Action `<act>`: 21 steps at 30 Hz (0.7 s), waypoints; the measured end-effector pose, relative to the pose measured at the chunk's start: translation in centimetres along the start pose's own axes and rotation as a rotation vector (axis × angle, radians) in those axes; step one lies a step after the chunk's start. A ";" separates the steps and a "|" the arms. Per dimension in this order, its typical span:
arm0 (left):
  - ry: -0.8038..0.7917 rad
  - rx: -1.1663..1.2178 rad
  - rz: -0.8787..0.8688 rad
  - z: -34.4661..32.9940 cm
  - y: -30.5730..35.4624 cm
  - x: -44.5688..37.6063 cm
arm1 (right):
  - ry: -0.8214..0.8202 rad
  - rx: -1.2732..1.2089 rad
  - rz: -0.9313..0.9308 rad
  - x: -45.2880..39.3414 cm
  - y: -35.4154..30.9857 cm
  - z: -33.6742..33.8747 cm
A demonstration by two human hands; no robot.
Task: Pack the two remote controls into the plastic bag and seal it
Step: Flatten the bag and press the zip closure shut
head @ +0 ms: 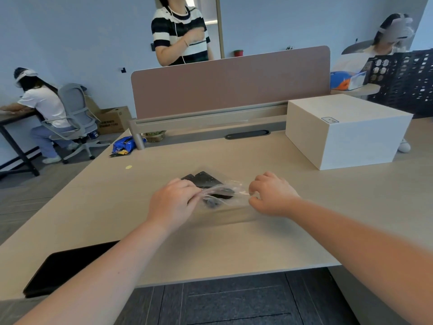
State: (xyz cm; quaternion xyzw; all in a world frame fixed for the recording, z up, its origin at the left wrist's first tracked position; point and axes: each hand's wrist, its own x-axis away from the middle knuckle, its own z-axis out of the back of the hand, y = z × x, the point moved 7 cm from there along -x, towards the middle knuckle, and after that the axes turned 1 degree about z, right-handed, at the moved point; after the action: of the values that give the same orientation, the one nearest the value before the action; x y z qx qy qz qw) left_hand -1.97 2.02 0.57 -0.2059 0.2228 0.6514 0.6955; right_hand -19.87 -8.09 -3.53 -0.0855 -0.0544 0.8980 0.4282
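Note:
A clear plastic bag [230,194] lies in the middle of the desk. Inside it are two black remote controls [206,180], side by side, their far ends showing through the plastic. My left hand [172,204] pinches the left end of the bag's near edge. My right hand [273,194] pinches the right end of that same edge. The edge is stretched between both hands and lifted slightly off the desk. Whether the strip is pressed closed cannot be told.
A white box [346,131] stands at the back right of the desk [257,245]. A black flat tablet-like object [61,268] lies at the near left edge. A blue snack packet [123,145] lies at the back left, by a brown divider panel [230,80]. Other people sit and stand beyond.

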 end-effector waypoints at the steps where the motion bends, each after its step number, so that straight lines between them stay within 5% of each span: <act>1: 0.021 -0.002 -0.019 0.4 0.2 0.1 | 0.028 -0.028 0.042 0.1 -0.6 0.4; 5: 0.098 0.042 -0.073 2.1 1.4 0.7 | 0.135 -0.221 0.240 0.6 -4.3 1.9; 11: 0.048 0.117 -0.177 2.2 4.3 1.8 | 0.191 -0.192 0.442 1.1 -7.5 2.1; 21: -0.008 0.006 -0.175 1.6 4.0 2.1 | 0.226 -0.259 0.385 1.8 -6.9 2.4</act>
State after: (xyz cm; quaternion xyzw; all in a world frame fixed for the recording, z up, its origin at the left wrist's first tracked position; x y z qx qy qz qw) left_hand -5.78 4.91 0.73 -0.2201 0.2032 0.5884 0.7510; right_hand -16.20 -2.42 -0.21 -0.2483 -0.1035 0.9332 0.2382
